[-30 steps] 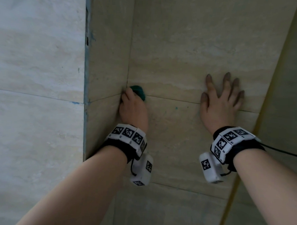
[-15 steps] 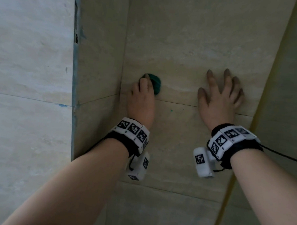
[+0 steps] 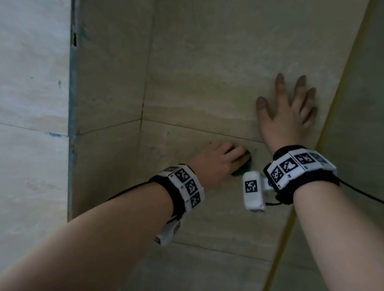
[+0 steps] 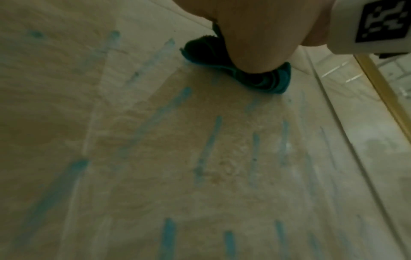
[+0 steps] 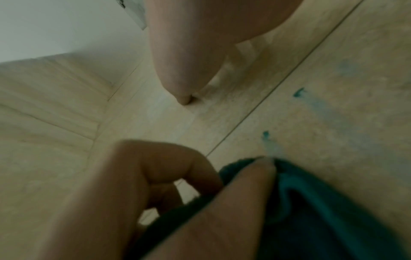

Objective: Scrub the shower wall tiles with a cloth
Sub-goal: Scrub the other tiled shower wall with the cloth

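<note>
My left hand (image 3: 230, 154) grips a bunched dark green cloth (image 3: 245, 167) and presses it on the beige shower wall tile (image 3: 211, 80), just below a grout line and beside my right wrist. From the left wrist view the cloth (image 4: 262, 79) shows squashed under the left hand (image 4: 255, 35), with blue streaks (image 4: 206, 146) across the tile below. My right hand (image 3: 292, 99) lies flat on the upper tile, fingers spread, holding nothing. The right wrist view shows left fingers (image 5: 177, 176) curled on the cloth (image 5: 322, 211) and small blue marks (image 5: 298, 92) nearby.
An inner wall corner (image 3: 144, 99) runs down left of the cloth. Further left is an outer wall edge with a blue-stained trim (image 3: 70, 118). A yellow strip (image 3: 333, 107) borders the tiled wall on the right. A black cable (image 3: 364, 197) hangs from my right wrist.
My left hand has dragged the cloth from the inner corner to the right and down, ending beside my right wrist. The right hand stays flat on the same tile.
</note>
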